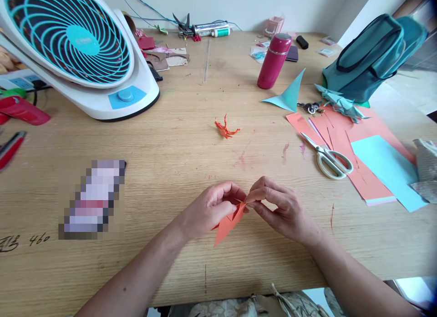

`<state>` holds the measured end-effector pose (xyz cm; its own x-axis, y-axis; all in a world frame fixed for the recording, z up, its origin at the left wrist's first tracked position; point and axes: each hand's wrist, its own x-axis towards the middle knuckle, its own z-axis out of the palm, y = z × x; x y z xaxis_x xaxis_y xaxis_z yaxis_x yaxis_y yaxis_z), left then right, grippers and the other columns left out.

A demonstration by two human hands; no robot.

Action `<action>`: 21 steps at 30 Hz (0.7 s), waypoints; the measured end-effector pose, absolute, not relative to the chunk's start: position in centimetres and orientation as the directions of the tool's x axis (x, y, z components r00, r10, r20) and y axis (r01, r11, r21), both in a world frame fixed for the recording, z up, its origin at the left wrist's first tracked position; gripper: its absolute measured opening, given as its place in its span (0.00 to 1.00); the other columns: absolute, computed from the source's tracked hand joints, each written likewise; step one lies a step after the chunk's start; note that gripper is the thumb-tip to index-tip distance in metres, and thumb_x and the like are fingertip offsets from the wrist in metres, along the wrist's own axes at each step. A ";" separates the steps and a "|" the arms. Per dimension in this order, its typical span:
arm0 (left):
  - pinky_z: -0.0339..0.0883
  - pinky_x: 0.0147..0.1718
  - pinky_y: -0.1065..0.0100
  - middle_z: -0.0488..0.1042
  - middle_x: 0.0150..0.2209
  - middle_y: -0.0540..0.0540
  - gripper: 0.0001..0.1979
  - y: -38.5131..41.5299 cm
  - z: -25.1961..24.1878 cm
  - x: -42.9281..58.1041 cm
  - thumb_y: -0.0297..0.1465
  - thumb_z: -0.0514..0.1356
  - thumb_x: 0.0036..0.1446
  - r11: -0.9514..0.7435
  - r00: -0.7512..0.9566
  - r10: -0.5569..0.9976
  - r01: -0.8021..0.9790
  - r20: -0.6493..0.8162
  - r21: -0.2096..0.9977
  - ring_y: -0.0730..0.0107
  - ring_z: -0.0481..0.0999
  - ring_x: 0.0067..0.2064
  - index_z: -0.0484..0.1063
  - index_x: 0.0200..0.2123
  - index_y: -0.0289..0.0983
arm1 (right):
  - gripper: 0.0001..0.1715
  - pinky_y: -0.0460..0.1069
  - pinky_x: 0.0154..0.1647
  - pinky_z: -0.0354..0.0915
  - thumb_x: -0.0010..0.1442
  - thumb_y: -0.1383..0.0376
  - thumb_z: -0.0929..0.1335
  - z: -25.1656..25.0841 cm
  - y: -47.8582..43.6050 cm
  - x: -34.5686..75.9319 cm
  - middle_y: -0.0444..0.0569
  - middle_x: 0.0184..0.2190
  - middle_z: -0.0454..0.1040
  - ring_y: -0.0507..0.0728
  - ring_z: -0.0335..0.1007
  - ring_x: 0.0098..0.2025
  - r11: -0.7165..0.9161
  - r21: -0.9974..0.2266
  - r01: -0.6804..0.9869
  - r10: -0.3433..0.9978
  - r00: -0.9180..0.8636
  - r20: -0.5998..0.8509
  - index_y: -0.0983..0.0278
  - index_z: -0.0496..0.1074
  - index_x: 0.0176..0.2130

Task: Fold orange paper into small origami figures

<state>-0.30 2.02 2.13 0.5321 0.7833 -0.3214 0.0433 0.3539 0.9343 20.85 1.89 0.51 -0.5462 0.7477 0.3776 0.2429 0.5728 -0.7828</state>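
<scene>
Both of my hands meet low over the wooden table [191, 139], pinching a partly folded piece of orange paper [228, 225]. My left hand [210, 208] grips its left side with curled fingers. My right hand [282, 208] pinches the top fold between thumb and fingertips. The paper's pointed end hangs down toward me. A small finished orange paper crane [225, 128] stands on the table beyond my hands.
A white and teal fan [78, 53] fills the back left. A pink flask [274, 61], a teal folded paper shape [288, 96], scissors [329, 158], orange [362, 176] and teal paper sheets [389, 167] and a teal backpack [372, 57] lie to the right.
</scene>
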 end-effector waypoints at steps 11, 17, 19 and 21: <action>0.70 0.38 0.70 0.84 0.42 0.46 0.18 1.4 1.7 -0.1 0.25 0.56 0.61 0.194 0.483 0.837 0.174 -0.255 0.965 0.68 0.82 0.42 0.68 0.54 0.40 | 0.13 0.49 0.37 0.67 0.66 0.75 0.67 0.5 2.1 21.0 0.48 0.35 0.70 0.53 0.69 0.37 0.571 -0.790 0.224 0.743 -0.550 0.381 0.60 0.76 0.46; 0.70 0.43 0.70 0.84 0.39 0.50 0.21 1.2 2.4 -0.1 0.20 0.54 0.59 -0.014 0.427 0.894 0.328 -0.136 0.944 0.70 0.82 0.39 0.68 0.54 0.40 | 0.11 0.49 0.36 0.67 0.66 0.73 0.67 0.6 2.1 20.9 0.48 0.34 0.70 0.54 0.68 0.37 0.560 -0.791 0.245 0.753 -0.550 0.362 0.60 0.76 0.44; 0.70 0.44 0.70 0.84 0.38 0.51 0.20 1.1 2.6 0.1 0.21 0.54 0.60 -0.063 0.415 0.905 0.360 -0.099 0.931 0.70 0.82 0.39 0.68 0.54 0.40 | 0.10 0.49 0.36 0.67 0.66 0.74 0.67 0.6 2.1 20.8 0.48 0.35 0.69 0.54 0.68 0.37 0.566 -0.788 0.245 0.749 -0.551 0.367 0.61 0.75 0.43; 0.70 0.44 0.71 0.84 0.37 0.52 0.20 1.0 2.6 0.2 0.20 0.53 0.60 -0.098 0.410 0.909 0.383 -0.074 0.919 0.71 0.82 0.38 0.67 0.54 0.40 | 0.10 0.49 0.36 0.67 0.66 0.74 0.67 0.6 2.2 20.8 0.48 0.35 0.69 0.54 0.68 0.37 0.576 -0.780 0.245 0.740 -0.561 0.371 0.61 0.75 0.43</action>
